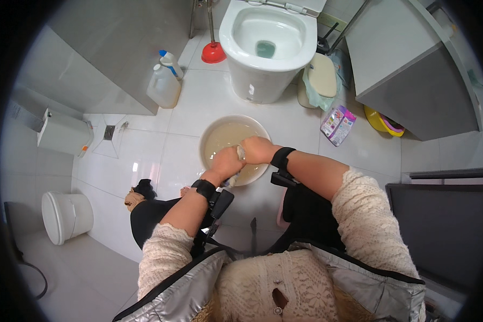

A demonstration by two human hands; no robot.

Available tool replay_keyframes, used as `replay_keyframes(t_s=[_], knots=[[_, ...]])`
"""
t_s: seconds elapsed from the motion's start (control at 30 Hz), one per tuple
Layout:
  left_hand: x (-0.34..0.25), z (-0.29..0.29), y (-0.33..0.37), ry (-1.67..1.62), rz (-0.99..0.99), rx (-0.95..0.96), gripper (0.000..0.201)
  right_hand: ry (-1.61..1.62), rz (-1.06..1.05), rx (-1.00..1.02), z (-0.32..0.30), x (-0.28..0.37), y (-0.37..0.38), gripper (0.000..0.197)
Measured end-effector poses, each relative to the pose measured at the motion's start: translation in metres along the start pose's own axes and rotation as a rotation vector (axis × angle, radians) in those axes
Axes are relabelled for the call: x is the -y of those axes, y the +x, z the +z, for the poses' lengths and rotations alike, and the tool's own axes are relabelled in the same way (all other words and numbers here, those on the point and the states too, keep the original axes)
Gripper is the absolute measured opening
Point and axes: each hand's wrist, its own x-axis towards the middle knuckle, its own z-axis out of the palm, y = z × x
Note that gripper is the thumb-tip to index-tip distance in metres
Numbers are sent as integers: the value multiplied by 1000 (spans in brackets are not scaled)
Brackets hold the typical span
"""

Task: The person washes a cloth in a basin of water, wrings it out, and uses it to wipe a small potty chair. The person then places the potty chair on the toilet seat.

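A round white basin (pixel 205 140) of cloudy, yellowish water stands on the tiled floor in front of me. Over it my two fists meet, closed on a small pale wet cloth (pixel 241 154). My left hand (pixel 226 161) grips one part, and a bunched end hangs out below it near the basin's near rim. Against it presses my right hand (pixel 258 149), its fingers wrapped round the other part. Most of the cloth is hidden inside the fists, so its exact kind does not show.
Beyond the basin stands a white toilet (pixel 260 80), with a red plunger (pixel 213 52) and plastic bottles (pixel 164 87) to its left. A lidded bin (pixel 322 75) and a purple-white packet (pixel 338 125) lie right. A white bucket (pixel 67 217) is far left.
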Motion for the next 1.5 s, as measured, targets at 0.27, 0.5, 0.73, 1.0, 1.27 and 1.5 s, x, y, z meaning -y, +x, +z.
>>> replay_keyframes(t_s=[0.27, 0.5, 0.73, 1.0, 1.27, 1.5], knots=[[30, 30, -3, -89, -33, -196, 52, 696, -66, 205, -26, -52, -4, 74], [35, 32, 2, -972, -327, 133, 70, 1555, 608, -567, -56, -232, -52, 23], [12, 13, 5, -1146, -345, 13, 62, 2013, 945, -1131, -48, -355, -12, 43], [8, 8, 11, -1109, -384, 24, 58, 1851, 421, -973, -43, -419, 15, 55], [10, 7, 17, -1080, -378, 44, 55, 1851, 739, -1068, -52, -394, 15, 30], [1, 5, 23, -1068, -312, 31, 56, 329, 446, -859, 20, -393, -46, 52]])
